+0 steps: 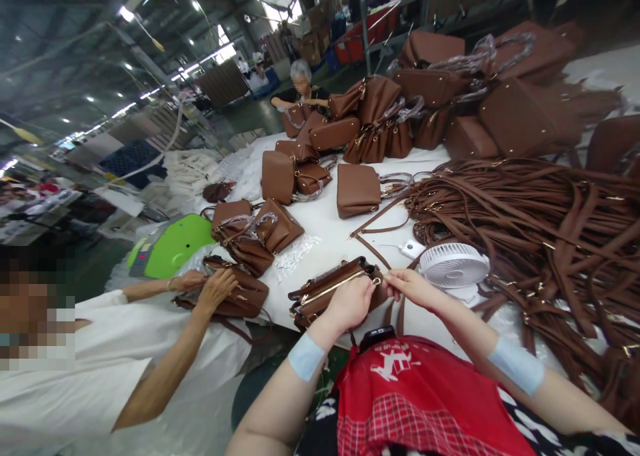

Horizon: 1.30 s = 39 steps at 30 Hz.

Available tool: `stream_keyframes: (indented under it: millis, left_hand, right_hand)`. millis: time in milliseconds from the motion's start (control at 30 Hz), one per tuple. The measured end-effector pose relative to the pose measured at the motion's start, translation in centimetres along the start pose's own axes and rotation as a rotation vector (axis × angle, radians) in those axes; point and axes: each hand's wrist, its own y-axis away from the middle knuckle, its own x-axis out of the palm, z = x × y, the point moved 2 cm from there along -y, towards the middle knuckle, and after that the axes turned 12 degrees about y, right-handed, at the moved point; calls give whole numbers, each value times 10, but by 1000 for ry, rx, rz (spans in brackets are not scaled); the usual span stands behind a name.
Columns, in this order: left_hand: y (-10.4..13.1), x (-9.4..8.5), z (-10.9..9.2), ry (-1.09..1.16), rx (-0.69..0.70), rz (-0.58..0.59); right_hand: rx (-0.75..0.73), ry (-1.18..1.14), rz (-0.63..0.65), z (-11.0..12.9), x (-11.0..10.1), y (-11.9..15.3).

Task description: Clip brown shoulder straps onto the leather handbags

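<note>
**At the table edge, both hands on one brown bag**

Closest to us, over the red apron (420, 389), our two hands meet at a brown handbag (320, 296) lying on its side at the near rim of the white table (325, 226). Our left hand (353, 303) is clenched over the bag's upper right end, pinning it down. Our right hand (413, 287) pinches something small just beside the bag's right corner, at the end of the gold zipper line; we cannot tell whether it is the zipper pull or a strap clip. The bag's long axis runs from lower left up to the right, so its right end points toward our right hand, and that hand is the nearer one to the corner where the pinch sits. A loose strap (373, 233) trails away from that same corner.

Just beyond our right hand stands a small white fan (453, 266), with a great heap of brown straps (540, 229) spreading to the right of it. To our left, a co-worker in white has both hands (210, 286) on another bag (240, 296). Farther up the table lie more finished bags (357, 189), then a tall pile of bags (450, 89). A second person (301, 86) sits at the far end.
</note>
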Motion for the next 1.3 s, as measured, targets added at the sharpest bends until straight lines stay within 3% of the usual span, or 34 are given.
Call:
stream_keyframes:
  millis: [133, 433, 600, 867, 1067, 1167, 1300]
  left_hand:
    - [-27, -6, 14, -113, -88, -20]
    - [-73, 17, 22, -227, -143, -11]
    - [-83, 25, 22, -286, -194, -33]
    - [-90, 27, 19, -321, -143, 2]
    - [-64, 26, 10, -216, -136, -19]
    - [-28, 20, 5, -84, -126, -101]
    - [28, 20, 3, 296, 49, -110]
  right_hand:
    - [100, 2, -169, -32, -2, -30]
    - [125, -215, -88, -49, 22, -74]
    - [86, -188, -162, -49, 27, -77]
    - [-32, 114, -378, -38, 18, -63]
    - [-22, 248, -333, -43, 14, -59]
    - [-75, 344, -319, -35, 4, -59]
    - [-316, 542, -379, -2, 0, -68]
